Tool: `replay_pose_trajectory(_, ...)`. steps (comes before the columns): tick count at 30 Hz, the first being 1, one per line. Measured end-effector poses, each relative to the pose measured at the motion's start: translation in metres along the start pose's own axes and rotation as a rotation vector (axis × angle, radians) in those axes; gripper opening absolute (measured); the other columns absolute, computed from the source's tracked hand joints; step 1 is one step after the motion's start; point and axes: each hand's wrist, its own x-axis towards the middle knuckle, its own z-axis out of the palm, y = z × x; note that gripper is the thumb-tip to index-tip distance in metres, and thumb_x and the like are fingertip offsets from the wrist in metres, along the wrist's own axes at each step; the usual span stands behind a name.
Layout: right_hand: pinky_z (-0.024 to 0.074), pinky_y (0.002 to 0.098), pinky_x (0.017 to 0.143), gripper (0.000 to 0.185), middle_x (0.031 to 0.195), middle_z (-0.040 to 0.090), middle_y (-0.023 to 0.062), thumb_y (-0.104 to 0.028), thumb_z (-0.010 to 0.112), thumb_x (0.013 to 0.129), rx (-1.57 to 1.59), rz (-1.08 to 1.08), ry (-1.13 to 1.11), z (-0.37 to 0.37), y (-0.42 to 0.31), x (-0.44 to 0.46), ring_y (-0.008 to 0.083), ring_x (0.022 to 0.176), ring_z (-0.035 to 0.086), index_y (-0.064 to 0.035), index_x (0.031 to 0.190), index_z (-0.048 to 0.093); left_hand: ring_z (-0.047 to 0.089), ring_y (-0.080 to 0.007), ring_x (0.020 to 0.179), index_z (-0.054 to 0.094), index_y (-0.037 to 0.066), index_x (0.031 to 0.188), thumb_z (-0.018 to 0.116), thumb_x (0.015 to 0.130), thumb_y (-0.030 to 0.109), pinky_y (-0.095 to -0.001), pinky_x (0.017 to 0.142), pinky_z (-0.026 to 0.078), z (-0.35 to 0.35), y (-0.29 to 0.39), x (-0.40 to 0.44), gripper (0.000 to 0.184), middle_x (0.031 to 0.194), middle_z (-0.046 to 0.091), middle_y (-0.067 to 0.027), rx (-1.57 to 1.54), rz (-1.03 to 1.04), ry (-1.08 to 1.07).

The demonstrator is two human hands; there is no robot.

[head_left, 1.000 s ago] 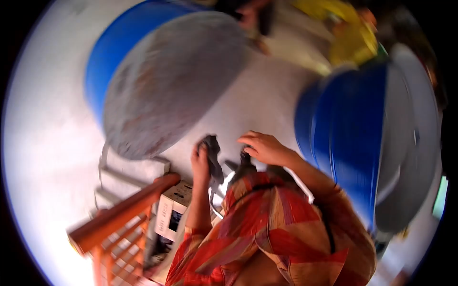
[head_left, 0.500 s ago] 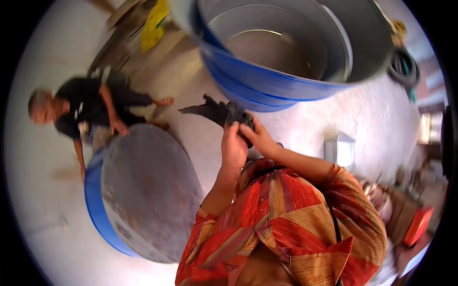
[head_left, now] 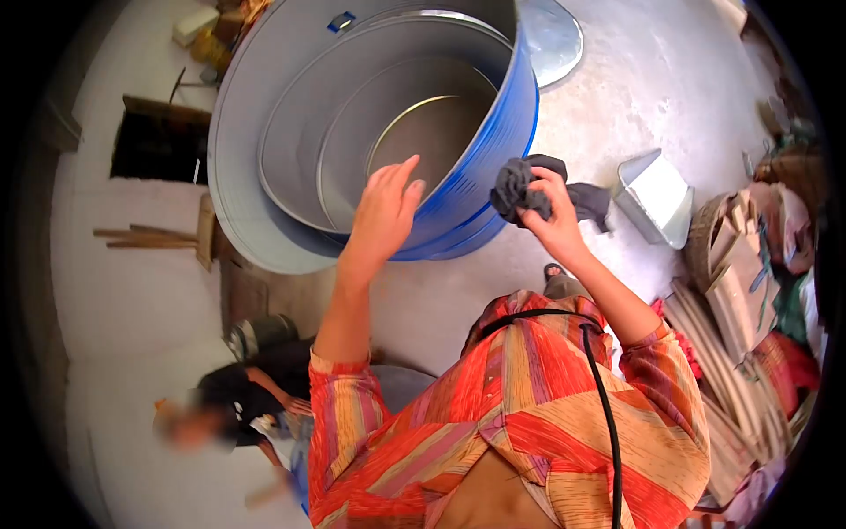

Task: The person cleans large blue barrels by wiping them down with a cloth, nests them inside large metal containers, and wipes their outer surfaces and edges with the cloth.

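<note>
A bunched dark grey cloth (head_left: pixel 513 189) is gripped in my right hand (head_left: pixel 555 216), one end of it hanging out to the right. My left hand (head_left: pixel 385 212) is raised with its fingers stretched out and nothing in it, in front of the near rim of a large blue metal tub (head_left: pixel 493 167). Whether the left fingertips touch that rim I cannot tell. Grey inside, the tub shows ringed walls and a round floor, and seems to have one ring set within another.
At lower left a person in black (head_left: pixel 256 397) bends by a grey-topped blue drum (head_left: pixel 401 383), partly hidden by my sleeve. A metal bin (head_left: pixel 652 198) stands to the right, near a basket of wood pieces (head_left: pixel 714 229). A metal sheet (head_left: pixel 551 40) lies behind the tub.
My view has turned leftward, bringing the tub in front of me. My left hand has let go of the cloth and moved away from it; the right hand keeps it.
</note>
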Motion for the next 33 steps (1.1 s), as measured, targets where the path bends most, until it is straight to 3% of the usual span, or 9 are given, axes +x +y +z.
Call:
replay_pose_trajectory(2, 0.0353, 0.0368, 0.098, 0.035, 0.123, 0.044, 0.0172, -0.004, 0.065, 0.068, 0.003, -0.134, 0.068, 0.021, 0.005, 0.000, 0.0334, 0.117, 0.044, -0.0040, 0.100, 0.051, 0.051, -0.0332, 0.111, 0.046, -0.001, 0.126, 0.055, 0.088, 0.015, -0.0366, 0.095, 0.039, 0.007, -0.009, 0.022, 0.042, 0.118, 0.057, -0.0193, -0.050, 0.034, -0.177)
replay_pose_trajectory(4, 0.0346, 0.0380, 0.099, 0.039, 0.124, 0.043, 0.0176, -0.003, 0.066, 0.067, 0.052, -0.140, 0.147, 0.055, 0.016, 0.001, 0.0343, 0.118, 0.043, -0.0039, 0.102, 0.049, 0.054, -0.0407, 0.104, 0.039, -0.002, 0.130, 0.062, 0.085, 0.030, -0.0418, 0.089, 0.043, 0.025, -0.019, 0.036, 0.059, 0.113, 0.058, -0.0252, -0.184, 0.039, -0.665)
replay_pose_trajectory(5, 0.0341, 0.0384, 0.099, 0.040, 0.124, 0.042, 0.0184, -0.003, 0.067, 0.067, 0.108, -0.133, 0.200, 0.075, 0.027, 0.004, 0.0353, 0.118, 0.043, -0.0031, 0.102, 0.048, 0.056, -0.0430, 0.099, 0.036, 0.000, 0.132, 0.068, 0.079, 0.031, -0.0439, 0.083, 0.045, 0.038, -0.030, 0.034, 0.069, 0.107, 0.059, -0.0272, -0.111, 0.075, -0.608)
replay_pose_trajectory(10, 0.0320, 0.0438, 0.099, 0.037, 0.123, 0.040, 0.0234, -0.003, 0.062, 0.072, 0.028, -0.173, 0.488, 0.144, 0.057, 0.031, 0.0423, 0.113, 0.040, 0.0007, 0.104, 0.045, 0.056, -0.0456, 0.091, 0.039, 0.006, 0.133, 0.060, 0.083, 0.018, -0.0473, 0.077, 0.046, 0.052, -0.040, 0.031, 0.055, 0.095, 0.060, -0.0302, -0.026, 0.091, -0.421)
replay_pose_trajectory(15, 0.0339, 0.0444, 0.097, 0.029, 0.113, 0.052, 0.0213, -0.006, 0.053, 0.080, 0.004, -0.273, 0.770, 0.103, 0.074, 0.103, 0.0390, 0.108, 0.047, 0.0013, 0.108, 0.052, 0.056, -0.0431, 0.098, 0.046, 0.000, 0.127, 0.054, 0.088, 0.015, -0.0422, 0.083, 0.045, 0.048, -0.037, 0.029, 0.042, 0.104, 0.060, -0.0281, -0.063, 0.022, -0.397)
replay_pose_trajectory(19, 0.0454, 0.0450, 0.081, 0.031, 0.100, 0.059, 0.0227, -0.026, 0.052, 0.082, -0.192, -0.020, 0.630, 0.002, 0.104, 0.242, 0.0410, 0.094, 0.056, -0.0023, 0.100, 0.060, 0.056, -0.0452, 0.089, 0.041, 0.006, 0.133, 0.053, 0.088, 0.013, -0.0476, 0.075, 0.045, 0.053, -0.044, 0.019, 0.047, 0.095, 0.060, -0.0283, -0.042, 0.090, -0.390)
replay_pose_trajectory(22, 0.0466, 0.0451, 0.083, 0.035, 0.092, 0.064, 0.0231, -0.026, 0.053, 0.078, -0.160, 0.075, 0.497, -0.033, 0.111, 0.300, 0.0404, 0.090, 0.060, -0.0051, 0.104, 0.061, 0.056, -0.0441, 0.091, 0.042, 0.006, 0.133, 0.052, 0.088, 0.013, -0.0445, 0.076, 0.046, 0.055, -0.040, 0.021, 0.046, 0.099, 0.059, -0.0268, -0.044, 0.097, -0.376)
replay_pose_trajectory(27, 0.0440, 0.0432, 0.085, 0.031, 0.106, 0.053, 0.0197, -0.015, 0.052, 0.082, -0.048, -0.053, 0.696, 0.033, 0.092, 0.204, 0.0401, 0.098, 0.053, -0.0011, 0.109, 0.052, 0.058, -0.0411, 0.089, 0.045, 0.008, 0.132, 0.053, 0.088, 0.013, -0.0412, 0.076, 0.046, 0.053, -0.041, 0.021, 0.045, 0.097, 0.061, -0.0240, -0.034, -0.043, -0.378)
replay_pose_trajectory(33, 0.0360, 0.0421, 0.095, 0.043, 0.112, 0.044, 0.0207, -0.005, 0.064, 0.068, 0.174, -0.086, 0.310, 0.070, 0.077, 0.083, 0.0405, 0.107, 0.044, 0.0024, 0.108, 0.049, 0.061, -0.0372, 0.086, 0.048, 0.007, 0.130, 0.055, 0.088, 0.012, -0.0372, 0.075, 0.047, 0.052, -0.034, 0.015, 0.043, 0.098, 0.061, -0.0226, -0.092, -0.211, -0.419)
